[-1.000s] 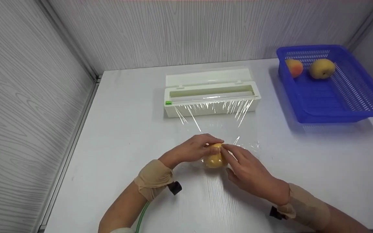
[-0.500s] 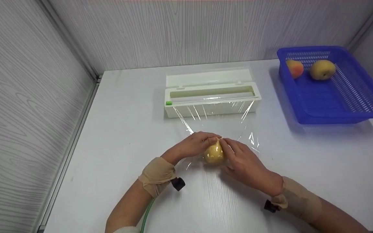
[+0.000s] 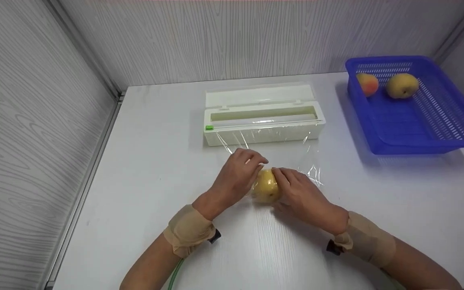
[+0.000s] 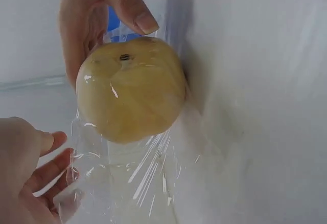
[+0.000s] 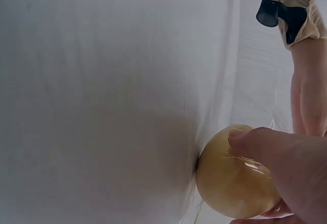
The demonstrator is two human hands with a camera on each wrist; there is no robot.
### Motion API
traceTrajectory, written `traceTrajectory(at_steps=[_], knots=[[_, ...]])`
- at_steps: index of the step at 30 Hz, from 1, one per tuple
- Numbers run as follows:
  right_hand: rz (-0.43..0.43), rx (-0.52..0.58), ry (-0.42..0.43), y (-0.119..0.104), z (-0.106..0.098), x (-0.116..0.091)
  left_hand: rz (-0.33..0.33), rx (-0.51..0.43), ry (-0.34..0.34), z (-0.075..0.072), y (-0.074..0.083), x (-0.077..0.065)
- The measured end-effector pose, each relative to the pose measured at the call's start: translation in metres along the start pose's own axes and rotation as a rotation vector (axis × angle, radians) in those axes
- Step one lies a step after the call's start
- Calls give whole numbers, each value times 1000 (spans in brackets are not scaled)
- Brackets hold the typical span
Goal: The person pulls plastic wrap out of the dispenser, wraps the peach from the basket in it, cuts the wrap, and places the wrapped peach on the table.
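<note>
A yellow pear (image 3: pixel 266 189), partly covered in clear plastic wrap (image 4: pixel 148 168), stands in front of the wrap dispenser. My right hand (image 3: pixel 302 197) grips it from the right; in the right wrist view the thumb (image 5: pixel 250 141) lies across the pear (image 5: pixel 232 183). At the pear's left is my left hand (image 3: pixel 234 179), its fingers loosely bent. In the left wrist view, film runs down from the pear past my left hand (image 4: pixel 25 173), crinkling at its lower fingers. Thumb and index finger show nothing pinched between them there.
The white dispenser (image 3: pixel 264 135) stands behind the pear with its lid (image 3: pixel 258 96) up, and film stretches forward from it. A blue basket (image 3: pixel 397 147) at the right back holds two fruits, one yellow (image 3: pixel 402 85) and one yellow-red (image 3: pixel 367 84).
My left hand has come off the pear's top, moving left and toward the dispenser. The pear has turned in my right hand, and its dark end now shows at the front.
</note>
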State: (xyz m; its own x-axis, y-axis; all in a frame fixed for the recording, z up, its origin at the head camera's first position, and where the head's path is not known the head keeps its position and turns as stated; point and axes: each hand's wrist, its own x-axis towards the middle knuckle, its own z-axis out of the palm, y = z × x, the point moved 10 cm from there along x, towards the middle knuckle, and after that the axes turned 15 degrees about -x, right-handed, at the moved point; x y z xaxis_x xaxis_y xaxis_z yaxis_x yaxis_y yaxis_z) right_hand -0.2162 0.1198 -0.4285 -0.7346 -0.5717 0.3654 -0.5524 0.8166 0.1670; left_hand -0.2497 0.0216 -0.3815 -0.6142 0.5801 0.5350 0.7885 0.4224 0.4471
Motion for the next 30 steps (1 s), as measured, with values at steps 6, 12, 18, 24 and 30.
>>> traceTrajectory(at_steps=[6, 12, 18, 24, 30], knots=[[7, -23, -30, 3, 3, 4, 186, 194, -53, 15, 31, -14], [24, 12, -108, 11, 11, 10, 159, 311, -119, 28, 27, -20], [-18, 76, -110, 15, 16, 19, 88, 326, -222, 36, 17, -19], [-61, 123, -126, 20, 19, 27, 59, 426, -260, 42, 10, -17], [-64, 209, -208, 27, 25, 34, 68, 443, -194, 44, 2, -6]])
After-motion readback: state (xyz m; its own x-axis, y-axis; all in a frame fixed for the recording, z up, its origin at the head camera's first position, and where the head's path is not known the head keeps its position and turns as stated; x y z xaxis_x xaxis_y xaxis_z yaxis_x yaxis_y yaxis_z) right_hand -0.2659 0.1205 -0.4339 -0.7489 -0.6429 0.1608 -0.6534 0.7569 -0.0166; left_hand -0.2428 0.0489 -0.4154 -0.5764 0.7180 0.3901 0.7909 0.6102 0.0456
